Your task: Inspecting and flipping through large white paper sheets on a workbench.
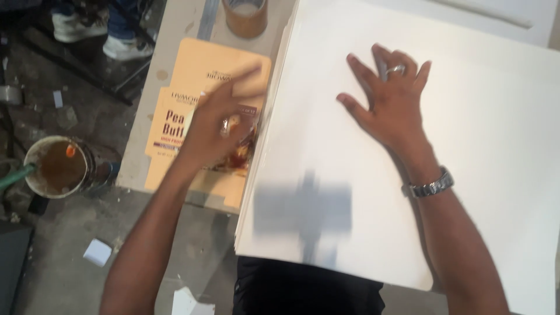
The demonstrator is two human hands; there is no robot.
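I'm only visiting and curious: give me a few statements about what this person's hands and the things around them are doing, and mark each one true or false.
1. The right hand lies flat, fingers spread, on the stack of white sheets. True.
2. The left hand rests on the white sheets too. False: it is over the flattened orange carton beside the stack, blurred.
3. A wristwatch sits on the right wrist. True.
4. The bucket on the floor is full of clear water. False: it holds brown liquid.
5. A roll of brown tape stands beyond the carton. True.
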